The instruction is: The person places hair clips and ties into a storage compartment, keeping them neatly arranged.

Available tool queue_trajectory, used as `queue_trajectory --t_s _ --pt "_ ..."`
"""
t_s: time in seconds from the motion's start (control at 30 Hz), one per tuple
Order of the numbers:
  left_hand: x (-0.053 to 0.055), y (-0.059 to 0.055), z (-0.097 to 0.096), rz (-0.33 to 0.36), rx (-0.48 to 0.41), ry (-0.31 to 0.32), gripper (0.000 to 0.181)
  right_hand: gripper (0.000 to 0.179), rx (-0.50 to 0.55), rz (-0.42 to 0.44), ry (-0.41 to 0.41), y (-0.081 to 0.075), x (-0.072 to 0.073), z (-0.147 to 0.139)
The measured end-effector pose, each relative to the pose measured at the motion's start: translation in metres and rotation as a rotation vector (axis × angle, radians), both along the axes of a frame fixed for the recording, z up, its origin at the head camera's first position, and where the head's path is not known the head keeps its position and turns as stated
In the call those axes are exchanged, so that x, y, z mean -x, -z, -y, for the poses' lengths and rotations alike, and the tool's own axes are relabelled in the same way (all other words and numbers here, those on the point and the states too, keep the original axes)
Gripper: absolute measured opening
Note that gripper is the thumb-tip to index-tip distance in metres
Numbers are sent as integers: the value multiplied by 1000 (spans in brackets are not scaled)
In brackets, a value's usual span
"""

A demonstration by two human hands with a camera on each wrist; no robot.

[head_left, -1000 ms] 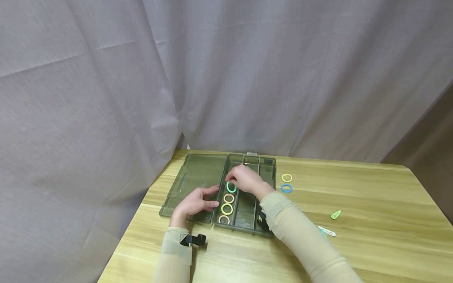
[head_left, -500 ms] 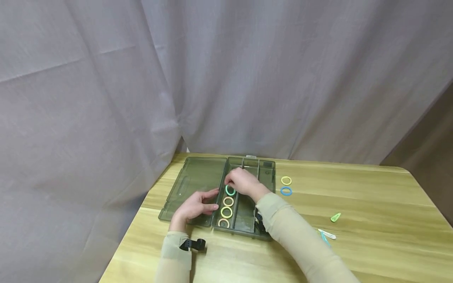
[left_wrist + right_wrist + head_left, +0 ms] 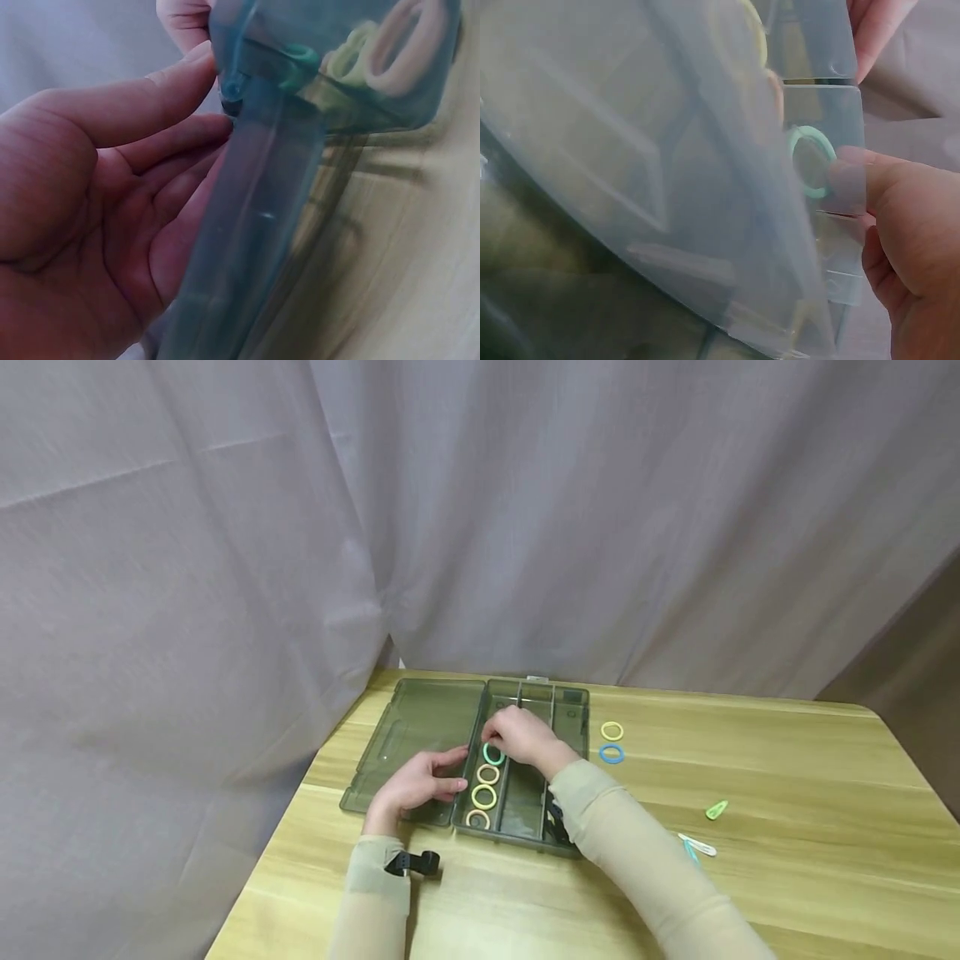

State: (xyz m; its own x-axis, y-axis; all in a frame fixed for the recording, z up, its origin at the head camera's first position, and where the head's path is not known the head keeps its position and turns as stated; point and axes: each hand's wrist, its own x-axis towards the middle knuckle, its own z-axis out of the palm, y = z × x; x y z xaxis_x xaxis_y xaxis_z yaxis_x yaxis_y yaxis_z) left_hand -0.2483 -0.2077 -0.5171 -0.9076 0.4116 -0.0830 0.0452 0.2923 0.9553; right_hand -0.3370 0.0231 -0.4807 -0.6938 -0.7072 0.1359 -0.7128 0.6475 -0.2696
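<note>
A translucent dark-green storage box lies with its lid folded out to the left. In its left compartment is a row of hair ties: a peach one, a yellow one, another peach one and a green one. My right hand reaches into that compartment and pinches the green hair tie's far edge; the right wrist view shows its fingertips there through the clear wall. My left hand rests against the hinge side, thumb and fingers fairly straight, touching the box edge.
Right of the box, a yellow hair tie and a blue hair tie lie on the wooden table. Nearer the front are a green snap clip, a white one and a turquoise one. A grey curtain hangs behind.
Both hands stay at nearly the same places on the box, with the right hand still at the green hair tie. The head view shifts slightly; the hair ties keep their order.
</note>
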Motion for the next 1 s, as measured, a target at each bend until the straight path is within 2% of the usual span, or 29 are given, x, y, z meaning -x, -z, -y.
queue_trajectory --t_s 0.13,0.3,0.63,1.0 --pt "-2 1 -2 12 -1 3 63 14 5 35 27 2 0 0" --pt "-3 2 -4 9 -13 10 62 15 19 32 64 3 -1 0" --pt "-5 2 -4 23 -18 13 65 15 4 20 88 3 -4 1" --pt "-6 2 -5 31 -17 17 67 27 11 80 103 3 -5 -1"
